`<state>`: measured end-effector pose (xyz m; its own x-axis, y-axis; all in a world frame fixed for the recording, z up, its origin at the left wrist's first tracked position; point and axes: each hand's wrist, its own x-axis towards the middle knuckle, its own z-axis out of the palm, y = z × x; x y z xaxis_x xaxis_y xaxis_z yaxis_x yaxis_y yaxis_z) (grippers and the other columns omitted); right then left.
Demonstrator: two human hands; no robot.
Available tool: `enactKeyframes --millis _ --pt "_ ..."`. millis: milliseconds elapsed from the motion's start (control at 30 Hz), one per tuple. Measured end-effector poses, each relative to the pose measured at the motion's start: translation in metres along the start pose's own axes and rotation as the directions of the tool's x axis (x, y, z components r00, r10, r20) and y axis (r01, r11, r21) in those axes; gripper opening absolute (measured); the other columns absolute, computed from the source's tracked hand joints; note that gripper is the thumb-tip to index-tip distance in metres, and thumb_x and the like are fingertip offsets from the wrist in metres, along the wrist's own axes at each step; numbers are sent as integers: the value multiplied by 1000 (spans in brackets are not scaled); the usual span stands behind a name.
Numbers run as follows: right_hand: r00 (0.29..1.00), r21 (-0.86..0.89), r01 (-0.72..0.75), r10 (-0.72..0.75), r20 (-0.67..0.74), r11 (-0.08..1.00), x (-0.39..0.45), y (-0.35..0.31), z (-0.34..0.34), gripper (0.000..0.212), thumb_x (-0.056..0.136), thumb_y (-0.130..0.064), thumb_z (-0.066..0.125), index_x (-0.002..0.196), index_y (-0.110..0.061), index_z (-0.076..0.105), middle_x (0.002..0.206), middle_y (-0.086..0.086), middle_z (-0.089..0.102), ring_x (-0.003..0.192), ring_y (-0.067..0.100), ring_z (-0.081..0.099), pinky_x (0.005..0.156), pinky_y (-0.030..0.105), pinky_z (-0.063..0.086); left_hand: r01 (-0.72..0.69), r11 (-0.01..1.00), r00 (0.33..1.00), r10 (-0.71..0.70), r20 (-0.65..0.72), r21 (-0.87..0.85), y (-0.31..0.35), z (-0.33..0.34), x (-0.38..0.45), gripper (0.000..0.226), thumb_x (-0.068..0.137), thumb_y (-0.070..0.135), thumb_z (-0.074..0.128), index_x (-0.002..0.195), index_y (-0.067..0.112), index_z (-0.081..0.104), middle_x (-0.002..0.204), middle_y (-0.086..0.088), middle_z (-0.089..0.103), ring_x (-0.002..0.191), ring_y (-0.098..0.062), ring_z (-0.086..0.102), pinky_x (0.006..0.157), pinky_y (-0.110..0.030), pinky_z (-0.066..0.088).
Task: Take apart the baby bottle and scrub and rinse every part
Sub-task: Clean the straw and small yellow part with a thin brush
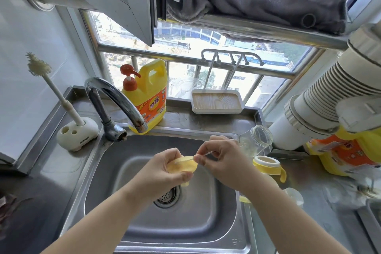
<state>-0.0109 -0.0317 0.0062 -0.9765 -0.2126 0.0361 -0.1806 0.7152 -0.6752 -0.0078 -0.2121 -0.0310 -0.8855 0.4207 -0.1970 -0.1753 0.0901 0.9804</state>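
Two soft, slippery parts are held over the sink (97, 171): the yellow cap (182, 166) in the left grip (165, 169), and, at 2 o'clock from it, a thin clear straw (203, 153) pinched by the right grip (218, 156).

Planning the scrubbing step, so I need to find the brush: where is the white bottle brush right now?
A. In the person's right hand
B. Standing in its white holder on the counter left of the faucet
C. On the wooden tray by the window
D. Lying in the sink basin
B: the white bottle brush stands tilted in its white holder on the steel counter, left of the faucet, with neither hand on it.
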Motion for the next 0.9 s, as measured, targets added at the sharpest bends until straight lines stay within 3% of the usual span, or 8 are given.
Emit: enactKeyframes --millis 100,233,300,433,533,667,800,900 --pt "1000 -36 12 -12 17 999 0 -2 2 15 81 -32 71 69 -36 63 58 -17 46 70 -2 41 79 30 30 15 996 1000 -13 -27 87 2 2 2 31 63 30 75 71 5 57 58 5 56 54 -6 49 53 -14 37" --pt "999 -21 4 -3 34 1000 -3 -2 2 12 81 -33 70 70 -33 66 59 -19 48 70 -2 42 75 27 26 -5 999 996 8 -94 33 0 2 0 55 57 39 79 68 -5 47 62 -12 49 59 -19 42 53 -26 33" --pt "999 41 -37 37 0 998 -3 4 -3 14 80 -30 71 68 -32 66 59 -17 48 68 -1 44 72 24 29 -31 999 993 30 -118 -10 -1 2 -1 55 56 40 79 63 -1 42 63 -15 48 61 -20 39 57 -29 30" --pt "996 109 -87 88 -6 990 -5 8 -11 21 79 -27 73 63 -36 62 63 -12 50 60 2 46 61 15 33 -73 997 993 69 -96 -36 3 0 -3 44 60 30 80 58 9 42 61 -8 40 59 -17 36 55 -21 31" --pt "998 105 -59 56 39 993 -3 -2 -4 18 80 -30 71 65 -35 63 64 -12 49 62 4 43 64 19 33 -84 996 993 86 -87 28 4 2 -2 44 60 32 79 61 7 43 59 -1 40 57 -12 36 52 -19 30" --pt "997 116 -81 80 8 990 -3 9 -13 21 79 -28 72 63 -35 62 64 -9 54 61 7 48 64 25 41 -97 994 977 103 -187 40 6 -2 -5 44 56 34 79 59 11 41 60 -2 38 58 -12 35 52 -19 29" --pt "996 128 -90 89 13 988 -5 4 -10 12 80 -30 72 68 -30 68 72 -2 60 71 16 56 73 37 48 -47 999 986 44 -162 -13 11 0 -5 36 60 20 79 79 9 51 66 1 54 59 -10 50 53 -18 43" --pt "998 75 -67 67 7 995 -4 1 -8 11 80 -31 72 71 -24 70 64 -12 53 70 5 49 72 29 38 7 1000 991 -10 -131 -26 14 1 -4 38 59 13 80 94 16 66 81 2 71 72 -8 64 65 -19 51"
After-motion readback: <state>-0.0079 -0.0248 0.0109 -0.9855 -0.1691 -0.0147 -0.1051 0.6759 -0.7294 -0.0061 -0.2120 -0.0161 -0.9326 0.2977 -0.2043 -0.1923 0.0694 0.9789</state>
